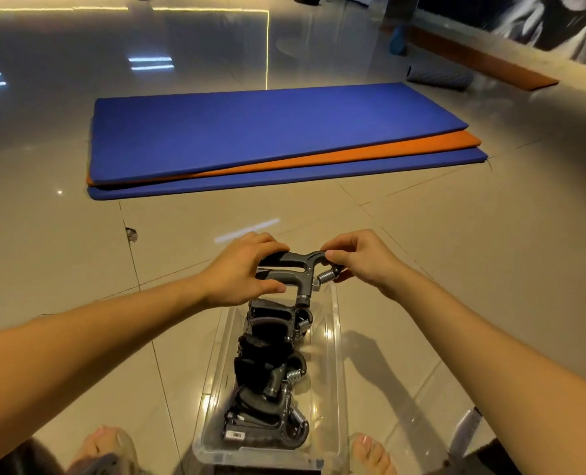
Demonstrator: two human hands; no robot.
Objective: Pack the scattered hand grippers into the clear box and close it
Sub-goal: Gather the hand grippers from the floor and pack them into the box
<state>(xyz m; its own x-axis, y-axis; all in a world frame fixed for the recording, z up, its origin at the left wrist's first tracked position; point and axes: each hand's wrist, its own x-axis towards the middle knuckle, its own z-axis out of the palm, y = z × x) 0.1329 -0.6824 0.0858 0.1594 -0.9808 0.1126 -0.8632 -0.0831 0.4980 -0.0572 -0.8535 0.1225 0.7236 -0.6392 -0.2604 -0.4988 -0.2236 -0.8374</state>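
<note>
A dark grey hand gripper [296, 267] with a steel spring hangs just above the far end of the clear box [331, 365]. My left hand [242, 269] grips its two handles, fingers over the top and thumb underneath. My right hand [363, 257] pinches the spring end. Inside the open box several more hand grippers [271, 375] lie in a row along its length. The box stands on the tiled floor between my bare feet [105, 447]. No lid can be made out for certain.
A stack of blue and orange mats [267, 138] lies on the floor beyond the box. A dark rolled cushion [439, 77] and an orange board sit at the far right. A clear plastic piece [466, 430] lies at the lower right.
</note>
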